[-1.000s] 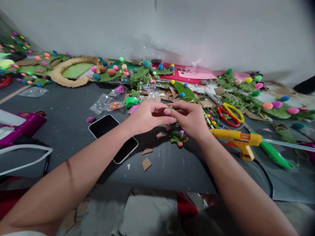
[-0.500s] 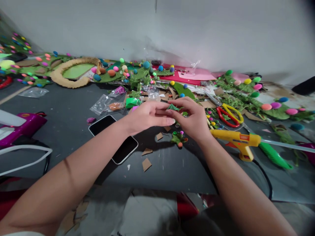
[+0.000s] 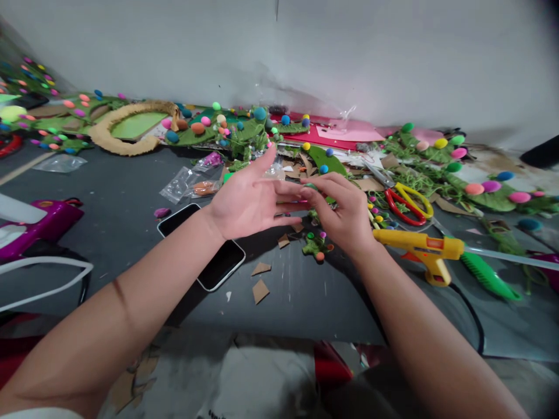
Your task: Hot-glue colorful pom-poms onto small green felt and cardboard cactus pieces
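Observation:
My left hand (image 3: 251,198) is open, palm turned up, fingers spread and pointing right above the grey table (image 3: 122,233). Just right of it, my right hand (image 3: 340,209) is closed, its fingertips pinching a small green piece (image 3: 311,187) that touches my left fingertips. Below my hands a small green ornament with coloured pompoms (image 3: 317,244) lies on the table. A phone (image 3: 205,247) with a dark screen lies under my left wrist.
A yellow glue gun (image 3: 421,250) with a black cord lies to the right, red and yellow scissors (image 3: 408,203) behind it. Green felt leaves with pompoms, plastic bags and cardboard scraps (image 3: 261,290) crowd the back. A purple glue gun (image 3: 35,224) sits at left.
My left hand has let go and opened, turning palm up with the thumb lifted. My right hand keeps pinching the green piece and has shifted slightly.

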Available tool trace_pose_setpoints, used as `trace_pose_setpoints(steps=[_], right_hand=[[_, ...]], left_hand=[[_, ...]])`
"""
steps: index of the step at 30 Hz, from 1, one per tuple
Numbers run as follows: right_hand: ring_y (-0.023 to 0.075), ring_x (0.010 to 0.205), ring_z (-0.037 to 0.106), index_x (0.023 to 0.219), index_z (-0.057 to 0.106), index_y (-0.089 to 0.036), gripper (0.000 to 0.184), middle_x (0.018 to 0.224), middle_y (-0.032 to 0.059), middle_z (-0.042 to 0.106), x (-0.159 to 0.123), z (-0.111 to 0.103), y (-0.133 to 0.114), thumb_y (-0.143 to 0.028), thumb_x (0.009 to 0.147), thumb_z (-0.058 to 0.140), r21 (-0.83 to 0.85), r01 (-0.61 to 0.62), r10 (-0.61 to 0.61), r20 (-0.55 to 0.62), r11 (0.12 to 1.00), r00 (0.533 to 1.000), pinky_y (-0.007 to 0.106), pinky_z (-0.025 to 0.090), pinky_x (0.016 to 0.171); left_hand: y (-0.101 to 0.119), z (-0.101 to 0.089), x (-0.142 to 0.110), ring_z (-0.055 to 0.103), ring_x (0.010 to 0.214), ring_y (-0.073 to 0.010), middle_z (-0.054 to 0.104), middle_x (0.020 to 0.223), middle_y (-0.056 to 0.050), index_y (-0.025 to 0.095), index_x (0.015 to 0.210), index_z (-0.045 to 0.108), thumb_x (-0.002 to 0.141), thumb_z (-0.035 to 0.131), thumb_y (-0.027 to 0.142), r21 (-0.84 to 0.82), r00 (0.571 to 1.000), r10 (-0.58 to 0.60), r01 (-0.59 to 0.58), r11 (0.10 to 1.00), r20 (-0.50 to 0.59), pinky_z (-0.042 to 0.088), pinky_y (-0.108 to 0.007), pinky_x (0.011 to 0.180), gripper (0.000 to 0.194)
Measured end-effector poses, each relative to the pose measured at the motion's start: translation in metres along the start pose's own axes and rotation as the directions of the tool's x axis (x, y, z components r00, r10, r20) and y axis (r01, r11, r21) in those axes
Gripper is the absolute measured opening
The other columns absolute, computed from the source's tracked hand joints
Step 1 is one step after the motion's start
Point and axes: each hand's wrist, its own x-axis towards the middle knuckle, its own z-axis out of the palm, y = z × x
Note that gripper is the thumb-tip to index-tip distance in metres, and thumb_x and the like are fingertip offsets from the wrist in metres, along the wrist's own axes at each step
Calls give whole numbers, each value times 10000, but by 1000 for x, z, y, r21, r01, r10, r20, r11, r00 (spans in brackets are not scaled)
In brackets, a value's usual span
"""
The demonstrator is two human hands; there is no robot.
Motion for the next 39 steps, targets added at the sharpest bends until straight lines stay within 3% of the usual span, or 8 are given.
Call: trace_pose_setpoints(steps=[3,9,16,24,29,32,36,39], right_hand=[[196,891,686,932,750,-221,263,942,67,742,1,0,0,-371,1025,555,58,-134,138,-64,989,988,354,544,793],[174,666,697,1226,688,-245,350,726,-2,710,4,1,11,-432,930,704,356,-269,324,-106,895,940,329,586,655],[78,425,471,702,733,-206,342,491,-31,562,5,-5,-2,-468,919,706,309,-341,370,-38,888,928,236,387,416],[172,802,752,1106,780,-216,264,933,36,802,6,-6,7,-356,882,757,444,-380,400,52,812,915,329,633,777],[74,431,501,675,731,-189,448,496,-18,586,7,-12,4,-540,941,650,343,-412,406,92,844,909,220,441,435],[103,544,600,746,762,-196,289,629,-4,685,7,-13,3,-470,827,806,308,-373,366,83,875,927,233,516,518],[176,846,741,1023,771,-219,261,947,33,782,6,-10,6,-411,848,795,413,-370,362,100,832,927,307,622,779],[125,571,647,889,777,-208,306,668,9,706,6,-11,6,-491,940,670,397,-416,410,104,818,906,258,552,551]], left_hand=[[-2,-2,2,664,1218,-334,747,1254,-148,108,1156,746,983,265,735,22,1000,-15,15,1000,10,572,-400,986,810],[-14,-1,7,606,1320,-369,728,1298,-158,170,1074,784,895,483,753,-145,991,-30,11,989,-131,550,-435,1016,680],[-14,1,6,712,1128,-269,767,1151,-120,156,1040,780,960,599,527,-12,956,98,-105,994,-278,547,-360,942,420],[-14,1,6,733,957,-219,774,1063,-95,158,972,772,940,670,448,317,885,276,-158,935,-374,548,-338,840,309],[-19,6,4,691,894,-199,759,980,-62,172,1003,755,970,618,361,827,820,523,-115,550,-234,513,-321,775,236],[-22,7,4,673,907,-201,737,984,-65,154,1042,738,979,583,284,948,820,568,-126,293,-67,497,-332,785,212],[-25,6,4,676,899,-201,737,1003,-67,158,1046,725,966,589,243,962,817,576,-130,238,-33,506,-336,797,179],[-25,5,4,681,893,-200,741,990,-64,158,1017,725,954,595,219,963,804,593,-138,233,-28,517,-334,791,157]])
